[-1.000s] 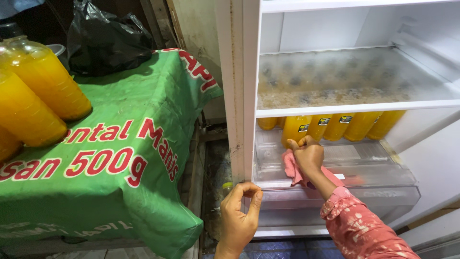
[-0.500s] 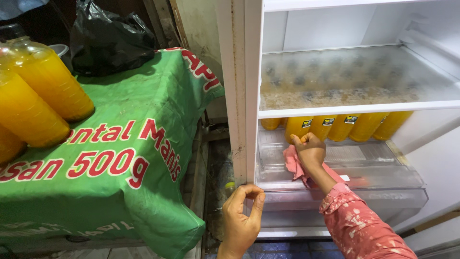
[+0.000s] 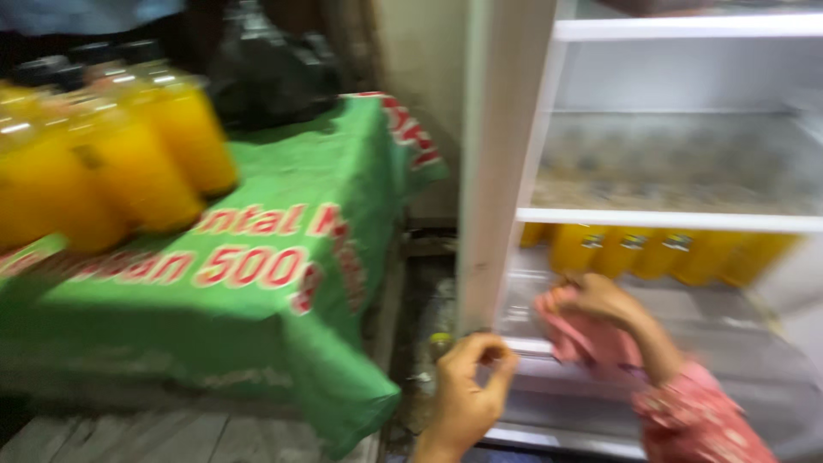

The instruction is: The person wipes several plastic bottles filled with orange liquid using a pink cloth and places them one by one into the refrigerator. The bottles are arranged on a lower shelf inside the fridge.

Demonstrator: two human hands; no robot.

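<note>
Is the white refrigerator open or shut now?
Open. The inside of the white refrigerator shows: a shelf, yellow-orange bottles beneath it, and the right hand pressing a pink cloth inside.

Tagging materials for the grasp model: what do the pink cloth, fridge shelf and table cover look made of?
Pink cloth: soft woven fabric, crumpled under the right hand. Fridge shelf: clear glass or plastic, bottles show through, white trim. Table cover: green printed sheet, slightly glossy, probably plastic.

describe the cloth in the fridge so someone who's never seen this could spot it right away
Look into the open white fridge on the right, below the glass shelf and the row of yellow bottles. On the clear lower shelf, the right hand presses a crumpled pink cloth. It is the only soft, pink thing among hard white and clear surfaces.
</note>
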